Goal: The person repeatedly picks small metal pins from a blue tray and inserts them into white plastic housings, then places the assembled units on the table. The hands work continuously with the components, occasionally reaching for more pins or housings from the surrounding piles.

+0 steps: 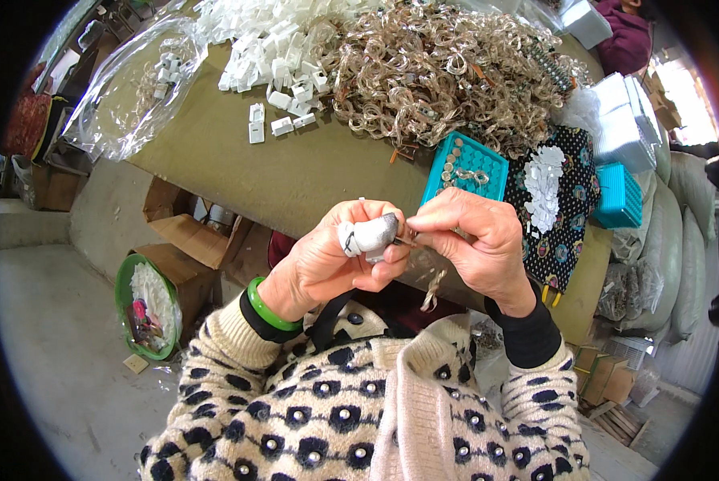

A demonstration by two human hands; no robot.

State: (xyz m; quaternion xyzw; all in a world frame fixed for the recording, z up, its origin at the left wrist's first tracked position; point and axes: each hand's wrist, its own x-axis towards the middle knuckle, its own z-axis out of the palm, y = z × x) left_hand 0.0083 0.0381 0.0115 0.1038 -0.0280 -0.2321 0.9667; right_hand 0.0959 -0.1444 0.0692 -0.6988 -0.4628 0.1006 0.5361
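My left hand (323, 255) is closed in front of my body, its thumb in a white wrapping (369, 234) with a grey tip. A small whitish piece shows in part under that thumb, but its kind is hidden by my fingers. Close against it, my right hand (481, 240) is closed in a pinch on a thin brownish strip (407, 238) at the left thumb's tip. Below the right fingers dangles a looped clear wire (435, 290); where its upper end goes cannot be made out.
On the olive table (239, 160) lie a heap of clear coiled wires (439, 64) and white plastic housings (279, 56). A turquoise tray (435, 172) holds small round parts. White flat pieces (543, 188) cover a dark patterned cloth. A green-rimmed basket (119, 293) stands left on the floor.
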